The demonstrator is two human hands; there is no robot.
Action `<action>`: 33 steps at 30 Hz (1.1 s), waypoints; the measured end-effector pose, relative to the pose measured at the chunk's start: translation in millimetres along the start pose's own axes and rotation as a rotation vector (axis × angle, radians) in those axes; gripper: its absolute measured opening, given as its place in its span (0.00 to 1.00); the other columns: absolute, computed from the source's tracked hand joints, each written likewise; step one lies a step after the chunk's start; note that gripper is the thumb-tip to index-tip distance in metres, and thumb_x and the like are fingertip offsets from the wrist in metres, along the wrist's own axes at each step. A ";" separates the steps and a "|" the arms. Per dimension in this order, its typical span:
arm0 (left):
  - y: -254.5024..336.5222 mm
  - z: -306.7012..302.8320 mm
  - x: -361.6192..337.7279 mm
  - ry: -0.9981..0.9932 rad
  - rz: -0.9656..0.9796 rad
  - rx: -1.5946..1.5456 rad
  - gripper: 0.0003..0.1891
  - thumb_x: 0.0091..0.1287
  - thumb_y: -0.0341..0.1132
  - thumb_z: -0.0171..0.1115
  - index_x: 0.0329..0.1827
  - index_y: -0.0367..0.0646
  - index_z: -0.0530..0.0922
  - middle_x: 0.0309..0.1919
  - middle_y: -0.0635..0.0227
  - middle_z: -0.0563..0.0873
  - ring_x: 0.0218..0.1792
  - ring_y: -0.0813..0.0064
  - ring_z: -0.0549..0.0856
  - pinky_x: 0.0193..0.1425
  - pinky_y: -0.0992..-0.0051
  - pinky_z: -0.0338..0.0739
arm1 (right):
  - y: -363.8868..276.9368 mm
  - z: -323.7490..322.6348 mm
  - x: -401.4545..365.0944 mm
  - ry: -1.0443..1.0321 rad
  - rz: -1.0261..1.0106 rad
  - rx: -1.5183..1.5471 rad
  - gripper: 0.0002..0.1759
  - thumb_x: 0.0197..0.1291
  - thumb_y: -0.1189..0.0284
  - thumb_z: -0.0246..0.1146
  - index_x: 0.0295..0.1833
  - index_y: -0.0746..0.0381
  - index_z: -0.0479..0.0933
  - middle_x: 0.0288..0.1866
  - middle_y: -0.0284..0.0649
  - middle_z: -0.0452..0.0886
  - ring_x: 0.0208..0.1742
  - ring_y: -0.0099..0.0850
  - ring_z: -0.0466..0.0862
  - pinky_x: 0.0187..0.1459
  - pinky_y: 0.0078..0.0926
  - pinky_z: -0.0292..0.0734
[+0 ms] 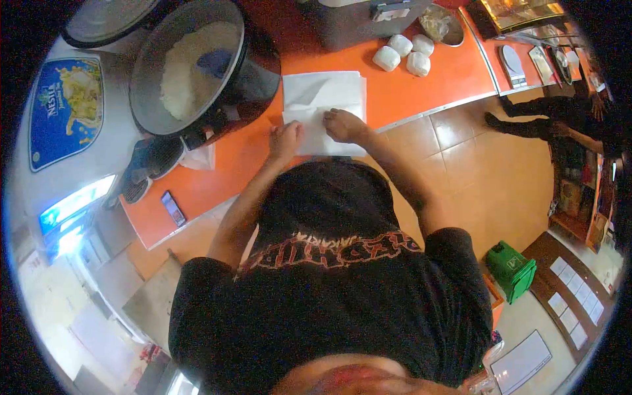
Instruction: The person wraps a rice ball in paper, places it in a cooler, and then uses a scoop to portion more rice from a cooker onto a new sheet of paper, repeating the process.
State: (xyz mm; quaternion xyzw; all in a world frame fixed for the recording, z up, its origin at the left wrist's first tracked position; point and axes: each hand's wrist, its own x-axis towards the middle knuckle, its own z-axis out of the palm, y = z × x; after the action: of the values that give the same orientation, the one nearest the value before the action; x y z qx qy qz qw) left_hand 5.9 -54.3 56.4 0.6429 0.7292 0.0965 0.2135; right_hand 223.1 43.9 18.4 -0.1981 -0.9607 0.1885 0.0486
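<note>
White paper sheets (329,141) lie in a stack on the orange counter (454,72) in front of my body. At the left edge of the stack is my left hand (287,139), its fingers curled in. My right hand (343,126) rests over the right part of the paper, fingers bent down onto it. The top sheet has a raised fold just beyond my hands. Whatever lies between the fingertips of either hand is too small to make out.
A large pot of rice (191,79) with a blue item stands at the left. Several white wrapped bundles (401,54) and a metal bowl (442,26) sit at the back right. A phone (174,208) lies front left. Another person (559,118) is at the far right.
</note>
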 end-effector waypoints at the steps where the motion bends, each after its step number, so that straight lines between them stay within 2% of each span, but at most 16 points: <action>1: -2.4 0.6 1.3 0.058 0.016 -0.066 0.08 0.67 0.41 0.64 0.38 0.47 0.83 0.37 0.61 0.88 0.40 0.58 0.87 0.56 0.56 0.73 | -0.3 -0.8 -2.0 0.040 -0.031 -0.003 0.10 0.52 0.69 0.62 0.34 0.65 0.79 0.40 0.48 0.83 0.46 0.45 0.82 0.54 0.41 0.77; 3: -4.1 0.0 5.2 0.175 0.044 -0.202 0.09 0.66 0.41 0.64 0.37 0.46 0.82 0.36 0.62 0.87 0.41 0.58 0.86 0.53 0.59 0.74 | 0.0 -2.1 -5.9 0.116 -0.094 -0.010 0.10 0.53 0.69 0.62 0.34 0.65 0.79 0.41 0.48 0.83 0.47 0.45 0.82 0.54 0.41 0.78; 6: 1.7 -1.5 8.2 0.233 0.383 -0.027 0.09 0.65 0.41 0.65 0.38 0.44 0.81 0.38 0.63 0.85 0.44 0.57 0.84 0.54 0.58 0.74 | 0.6 -1.4 -2.9 -0.013 -0.029 0.028 0.13 0.54 0.70 0.60 0.40 0.67 0.80 0.45 0.54 0.84 0.45 0.54 0.83 0.52 0.49 0.78; 9: 12.0 -1.5 5.7 0.240 0.507 -0.011 0.10 0.63 0.40 0.67 0.40 0.45 0.81 0.41 0.63 0.84 0.48 0.56 0.81 0.56 0.55 0.72 | -1.3 -1.1 -8.2 0.103 -0.090 0.042 0.13 0.54 0.70 0.60 0.42 0.67 0.79 0.44 0.53 0.83 0.46 0.54 0.82 0.53 0.48 0.78; 12: 16.3 -0.8 1.0 0.213 0.526 -0.010 0.11 0.62 0.40 0.68 0.42 0.45 0.81 0.44 0.64 0.83 0.52 0.57 0.79 0.60 0.55 0.70 | 0.7 -1.6 -14.3 0.081 -0.084 0.008 0.14 0.58 0.68 0.61 0.42 0.70 0.77 0.45 0.49 0.81 0.54 0.47 0.79 0.58 0.43 0.76; 15: 5.6 17.9 -2.9 0.113 0.405 0.067 0.14 0.61 0.43 0.70 0.46 0.46 0.82 0.46 0.64 0.83 0.53 0.59 0.79 0.64 0.53 0.68 | 7.6 -3.9 -20.4 0.062 -0.065 0.131 0.15 0.61 0.69 0.63 0.46 0.70 0.77 0.48 0.51 0.80 0.55 0.49 0.79 0.59 0.45 0.76; 18: -16.5 38.8 -4.5 0.177 0.458 0.059 0.16 0.62 0.44 0.69 0.49 0.49 0.84 0.50 0.68 0.83 0.54 0.63 0.78 0.66 0.53 0.66 | 0.2 -19.0 -45.3 0.249 0.302 0.496 0.14 0.61 0.71 0.65 0.49 0.68 0.77 0.50 0.53 0.78 0.57 0.51 0.79 0.59 0.47 0.77; 19: -18.9 40.6 -3.9 0.204 0.455 0.088 0.16 0.62 0.44 0.69 0.50 0.50 0.84 0.49 0.69 0.84 0.53 0.63 0.78 0.65 0.53 0.66 | 9.1 -11.2 -50.8 0.254 0.267 0.477 0.15 0.61 0.72 0.67 0.52 0.63 0.77 0.50 0.51 0.80 0.57 0.51 0.80 0.56 0.45 0.79; 21: -21.5 47.2 -4.1 0.256 0.450 0.142 0.17 0.62 0.44 0.68 0.53 0.52 0.84 0.48 0.71 0.85 0.53 0.64 0.78 0.65 0.53 0.66 | 16.9 5.6 -56.0 0.259 0.266 0.417 0.14 0.63 0.69 0.66 0.53 0.60 0.79 0.47 0.50 0.84 0.53 0.50 0.83 0.53 0.45 0.81; 24: -23.5 48.5 6.1 0.295 0.432 0.059 0.12 0.63 0.44 0.68 0.47 0.53 0.86 0.42 0.74 0.88 0.51 0.65 0.79 0.62 0.56 0.66 | 31.0 12.6 -54.1 0.245 0.296 0.414 0.13 0.62 0.69 0.65 0.51 0.57 0.81 0.44 0.49 0.86 0.47 0.50 0.86 0.48 0.44 0.83; 25: -20.5 44.9 6.0 0.265 0.374 0.041 0.11 0.62 0.43 0.68 0.44 0.53 0.87 0.41 0.74 0.88 0.51 0.66 0.79 0.61 0.56 0.66 | 30.9 10.7 -50.9 0.235 0.307 0.431 0.12 0.61 0.70 0.65 0.50 0.57 0.82 0.43 0.49 0.87 0.45 0.50 0.86 0.46 0.44 0.83; 28: -10.4 39.8 13.4 0.217 0.231 0.006 0.08 0.59 0.42 0.70 0.37 0.52 0.88 0.39 0.73 0.89 0.51 0.66 0.79 0.58 0.56 0.66 | 22.9 -18.5 -30.3 0.049 0.677 0.483 0.06 0.55 0.72 0.70 0.39 0.60 0.84 0.38 0.47 0.88 0.43 0.44 0.88 0.44 0.43 0.83; 30: -7.5 44.4 26.7 0.241 0.168 0.007 0.07 0.57 0.40 0.70 0.37 0.53 0.88 0.39 0.71 0.89 0.52 0.66 0.79 0.57 0.56 0.65 | 37.6 -12.5 -26.5 0.041 0.566 0.398 0.08 0.52 0.72 0.71 0.39 0.60 0.83 0.36 0.47 0.87 0.41 0.43 0.88 0.42 0.43 0.83; 33: -1.0 31.5 36.4 0.092 0.187 0.059 0.13 0.56 0.40 0.71 0.44 0.53 0.84 0.39 0.68 0.88 0.51 0.63 0.80 0.55 0.54 0.65 | 56.0 10.4 -16.3 0.067 0.507 0.235 0.12 0.48 0.72 0.72 0.40 0.59 0.82 0.33 0.45 0.86 0.40 0.44 0.87 0.43 0.43 0.82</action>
State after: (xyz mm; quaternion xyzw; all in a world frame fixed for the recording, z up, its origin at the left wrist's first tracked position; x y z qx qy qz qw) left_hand 15.7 -23.0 21.1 0.7090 0.6776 0.1238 0.1508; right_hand 256.6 81.5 -12.9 -0.4314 -0.8498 0.2979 0.0543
